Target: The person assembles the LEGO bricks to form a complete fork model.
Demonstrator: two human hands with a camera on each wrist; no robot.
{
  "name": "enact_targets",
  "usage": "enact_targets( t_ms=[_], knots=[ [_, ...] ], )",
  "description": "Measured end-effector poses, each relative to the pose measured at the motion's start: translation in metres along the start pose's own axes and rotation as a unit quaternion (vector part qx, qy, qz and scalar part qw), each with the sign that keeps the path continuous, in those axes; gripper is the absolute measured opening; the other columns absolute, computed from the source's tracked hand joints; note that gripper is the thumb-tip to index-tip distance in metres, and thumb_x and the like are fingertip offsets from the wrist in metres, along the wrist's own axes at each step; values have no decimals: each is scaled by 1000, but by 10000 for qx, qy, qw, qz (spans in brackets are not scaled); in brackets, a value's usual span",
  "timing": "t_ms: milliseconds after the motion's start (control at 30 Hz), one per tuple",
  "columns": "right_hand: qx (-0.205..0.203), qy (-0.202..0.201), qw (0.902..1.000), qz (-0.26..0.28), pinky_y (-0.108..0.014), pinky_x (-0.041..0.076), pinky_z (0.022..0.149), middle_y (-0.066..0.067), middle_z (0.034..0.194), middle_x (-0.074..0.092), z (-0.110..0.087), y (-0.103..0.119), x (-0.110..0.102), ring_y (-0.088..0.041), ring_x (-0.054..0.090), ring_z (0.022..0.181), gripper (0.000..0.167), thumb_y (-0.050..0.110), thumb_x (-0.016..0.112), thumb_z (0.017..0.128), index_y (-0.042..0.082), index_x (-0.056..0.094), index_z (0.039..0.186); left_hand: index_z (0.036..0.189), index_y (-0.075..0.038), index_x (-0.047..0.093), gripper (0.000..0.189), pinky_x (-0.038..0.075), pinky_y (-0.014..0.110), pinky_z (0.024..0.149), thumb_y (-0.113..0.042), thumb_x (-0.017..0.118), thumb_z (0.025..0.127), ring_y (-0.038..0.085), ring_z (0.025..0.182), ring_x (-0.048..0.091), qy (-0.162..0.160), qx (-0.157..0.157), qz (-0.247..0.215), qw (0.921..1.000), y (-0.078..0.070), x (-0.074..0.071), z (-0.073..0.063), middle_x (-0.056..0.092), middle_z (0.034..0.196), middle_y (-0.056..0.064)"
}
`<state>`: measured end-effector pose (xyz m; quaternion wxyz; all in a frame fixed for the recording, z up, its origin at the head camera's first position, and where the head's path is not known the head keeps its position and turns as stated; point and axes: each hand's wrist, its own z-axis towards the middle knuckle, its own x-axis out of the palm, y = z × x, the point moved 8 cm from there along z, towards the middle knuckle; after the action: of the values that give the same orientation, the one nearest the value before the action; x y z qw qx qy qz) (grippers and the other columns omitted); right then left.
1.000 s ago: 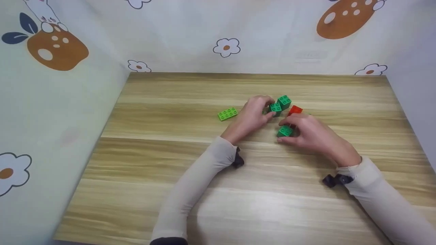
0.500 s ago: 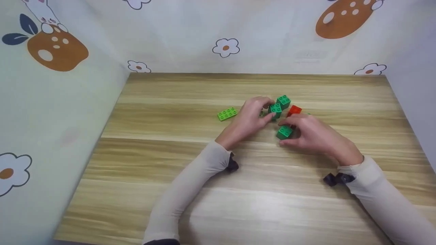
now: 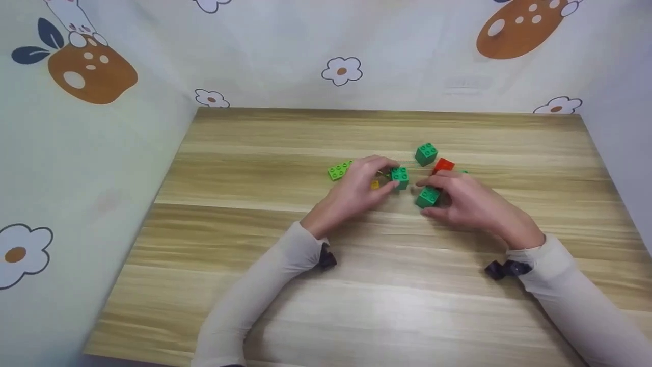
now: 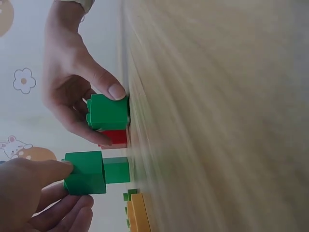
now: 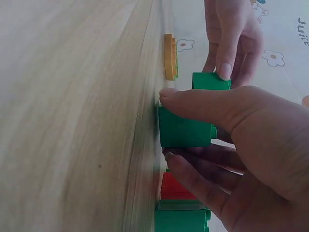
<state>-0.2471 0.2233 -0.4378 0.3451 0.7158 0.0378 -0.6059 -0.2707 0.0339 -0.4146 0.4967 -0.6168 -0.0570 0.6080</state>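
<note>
My left hand (image 3: 354, 186) pinches a green toy brick (image 3: 400, 178) between thumb and fingers. In the left wrist view this brick (image 4: 87, 173) hangs off the tabletop, studs toward the palm. Just to its right, my right hand (image 3: 466, 201) grips another green brick (image 3: 428, 197), its thumb on the near side and fingers on the far side. That brick (image 5: 186, 126) stands at the table surface in the right wrist view. The two held bricks are a small gap apart. A red brick (image 3: 443, 165) sits right behind the right hand's fingers, partly hidden.
A third green brick (image 3: 426, 154) stands farther back. A lime green brick (image 3: 340, 171) lies left of the left hand, and an orange-yellow brick (image 3: 375, 184) shows under it. Beyond the right hand is another green brick (image 5: 179, 220). Patterned cloth (image 3: 275, 61) walls the wooden table.
My left hand has moved left and toward me with its green brick, away from the far green brick. The orange-yellow brick now shows beneath it. My right hand has stayed nearly still.
</note>
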Motion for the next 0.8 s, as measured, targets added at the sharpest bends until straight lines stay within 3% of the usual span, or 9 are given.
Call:
enact_targets(
  t_ms=[133, 300, 433, 600, 800],
  knots=[
    [7, -114, 9999, -8, -47, 63, 97, -7, 134, 71, 0, 1, -2, -23, 67, 109, 60, 29, 87, 93, 15, 66, 147, 136, -12, 72, 36, 60, 29, 106, -24, 77, 102, 18, 119, 72, 117, -96, -19, 9999, 2, -1, -11, 76, 132, 4],
    [85, -241, 9996, 98, -49, 62, 100, -8, 139, 70, 0, 1, -6, -22, 68, 110, 66, 29, 89, 92, 15, 63, 151, 137, -10, 72, 38, 59, 29, 106, -25, 77, 102, 17, 122, 71, 172, 22, 94, 9998, 3, -1, -24, 75, 135, 5],
    [132, -389, 9987, 317, -49, 62, 99, -6, 133, 73, 1, 2, -9, -21, 69, 108, 66, 26, 90, 91, 14, 62, 150, 136, -10, 72, 37, 59, 29, 106, -24, 77, 102, 17, 122, 72, 188, 81, 45, 9998, 6, -2, -32, 75, 134, 4],
    [-28, -733, 9957, 571, -51, 63, 95, -11, 122, 76, 2, 6, -13, -26, 74, 108, 57, 19, 89, 91, 9, 61, 140, 135, -7, 72, 38, 58, 31, 108, -21, 79, 101, 19, 122, 71, 206, 253, -99, 9994, 8, -2, -36, 75, 134, 7],
    [-319, -1052, 9917, 664, -50, 65, 93, -13, 125, 76, 6, 13, -18, -28, 76, 110, 52, 14, 89, 91, 7, 63, 135, 134, -6, 72, 39, 58, 32, 108, -20, 81, 99, 20, 121, 72, 307, 220, -219, 9990, 13, 0, -37, 75, 133, 7]
  ],
)
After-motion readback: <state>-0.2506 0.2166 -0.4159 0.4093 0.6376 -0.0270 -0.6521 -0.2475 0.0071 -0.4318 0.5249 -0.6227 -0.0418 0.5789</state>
